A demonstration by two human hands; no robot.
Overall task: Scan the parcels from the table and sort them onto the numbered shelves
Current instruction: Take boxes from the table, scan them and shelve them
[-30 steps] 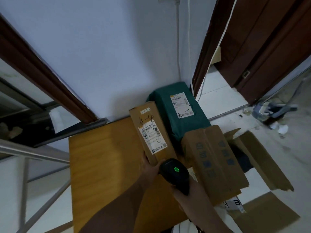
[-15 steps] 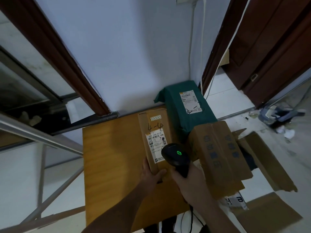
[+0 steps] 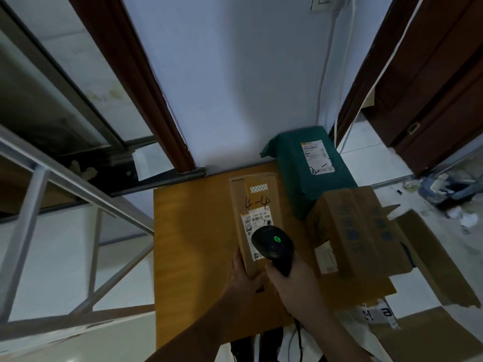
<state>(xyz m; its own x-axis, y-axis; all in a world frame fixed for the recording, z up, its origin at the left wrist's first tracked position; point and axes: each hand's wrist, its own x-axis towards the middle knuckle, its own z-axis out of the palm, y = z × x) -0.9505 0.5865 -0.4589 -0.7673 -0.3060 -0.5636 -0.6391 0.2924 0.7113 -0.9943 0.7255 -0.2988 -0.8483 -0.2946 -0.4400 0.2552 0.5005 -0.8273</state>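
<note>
Head view. Left hand (image 3: pixel 244 279) grips the near end of a long brown cardboard parcel (image 3: pixel 257 205), thumb on top, fingers wrapped under the left edge. Right hand (image 3: pixel 290 283) wraps around the handle of a black barcode scanner (image 3: pixel 273 245); scanner head sits over the lower part of the parcel's white shipping label (image 3: pixel 257 224), green light lit on top. Scanner cable (image 3: pixel 298 333) drops off the near edge of the table.

Parcel lies lengthwise on the wooden table (image 3: pixel 193 244), about mid-table and running toward the far edge, with "4-4" handwritten in marker above the label and a strip of patterned tape near the far end.

Dark green wrapped parcel (image 3: pixel 308 176) sits at the far right corner of the table against the wall, white label on top with marker writing, just beside the brown parcel's far end. Cardboard box (image 3: pixel 358 233) with blue print sits at the right edge of the table, touching the green parcel's near side, small label on its near face. Open carton (image 3: pixel 433 259) on the floor to the right of the table, flaps up.

Grey metal shelf frame (image 3: pixel 47 194) on the left, beside the table's left edge. Brown door (image 3: pixel 431 82) at upper right; clutter on the floor beyond, too blurred to identify.
</note>
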